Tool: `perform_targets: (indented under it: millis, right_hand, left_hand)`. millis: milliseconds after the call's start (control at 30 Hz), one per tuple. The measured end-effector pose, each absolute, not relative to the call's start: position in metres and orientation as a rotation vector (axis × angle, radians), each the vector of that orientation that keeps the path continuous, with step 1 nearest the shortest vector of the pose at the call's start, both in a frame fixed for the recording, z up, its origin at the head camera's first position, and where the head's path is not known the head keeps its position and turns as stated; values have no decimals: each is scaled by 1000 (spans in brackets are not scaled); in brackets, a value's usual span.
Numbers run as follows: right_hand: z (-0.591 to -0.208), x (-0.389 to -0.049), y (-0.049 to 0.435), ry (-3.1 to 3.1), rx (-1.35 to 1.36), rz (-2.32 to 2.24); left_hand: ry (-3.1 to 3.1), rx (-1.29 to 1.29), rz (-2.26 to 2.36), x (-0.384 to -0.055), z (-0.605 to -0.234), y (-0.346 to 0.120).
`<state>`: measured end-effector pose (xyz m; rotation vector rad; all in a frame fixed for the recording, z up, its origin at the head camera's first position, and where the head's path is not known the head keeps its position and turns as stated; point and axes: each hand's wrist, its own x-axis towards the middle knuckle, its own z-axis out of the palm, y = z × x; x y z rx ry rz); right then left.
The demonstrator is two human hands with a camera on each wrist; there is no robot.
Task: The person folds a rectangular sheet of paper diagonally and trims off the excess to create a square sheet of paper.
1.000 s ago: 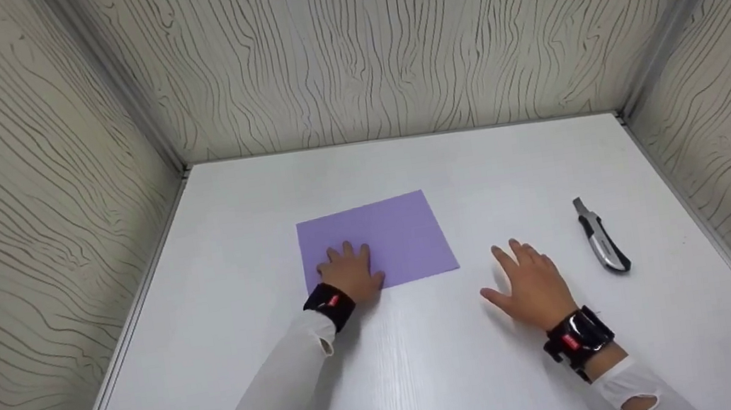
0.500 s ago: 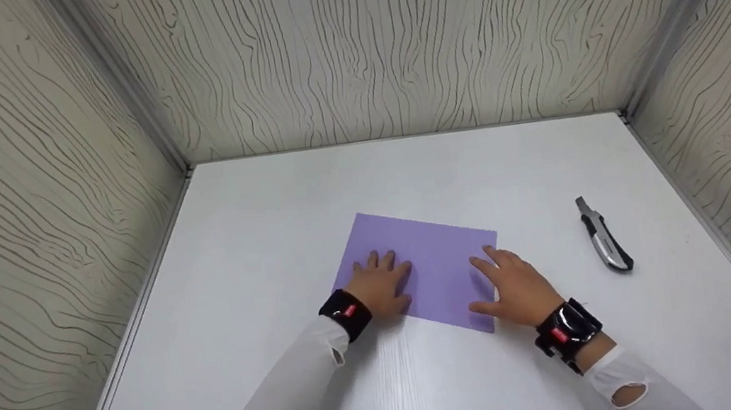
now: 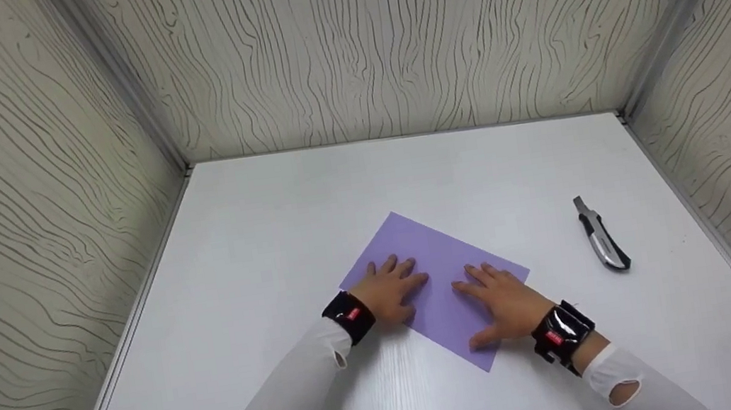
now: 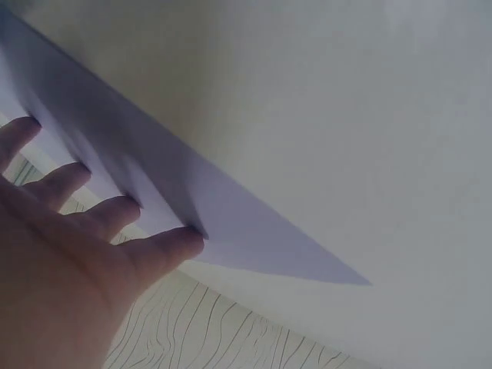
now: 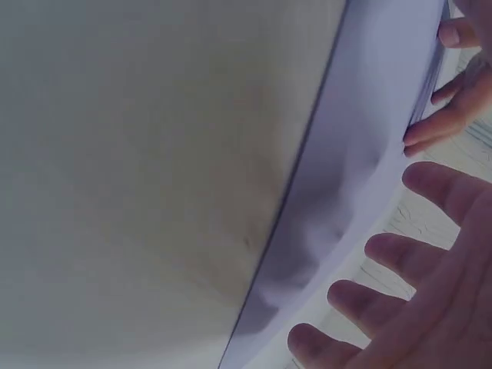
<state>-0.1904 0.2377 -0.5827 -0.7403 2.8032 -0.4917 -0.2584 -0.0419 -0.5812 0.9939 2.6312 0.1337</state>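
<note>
A purple sheet of paper (image 3: pixel 441 259) lies turned at an angle on the white table, one corner toward the front. My left hand (image 3: pixel 388 292) rests on its left part with fingers spread. In the left wrist view the fingertips (image 4: pixel 188 237) touch the purple sheet (image 4: pixel 254 238). My right hand (image 3: pixel 508 303) is over the right part of the sheet, fingers spread and thumb near the front corner. In the right wrist view its fingers (image 5: pixel 392 254) are extended close over the sheet (image 5: pixel 361 100), and the left hand's fingers show beyond.
A utility knife (image 3: pixel 602 236) with its blade out lies on the white table (image 3: pixel 266 212) to the right of the sheet. Wood-patterned panels (image 3: pixel 343 44) enclose the table at the back and both sides.
The purple sheet has turned clockwise and shifted right and toward the front, with the left hand moving along on it. The right hand has come left from bare table to over the sheet.
</note>
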Motion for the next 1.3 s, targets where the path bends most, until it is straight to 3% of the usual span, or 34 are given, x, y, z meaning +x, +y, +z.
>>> perform_targets:
  millis: [633, 1300]
  right_hand:
    - [-592, -182, 231, 2867, -766, -412]
    - [-590, -192, 232, 2869, -774, -457]
  left_hand:
    - [2886, 967, 62, -244, -583, -35]
    - [2712, 1093, 242, -240, -586, -68]
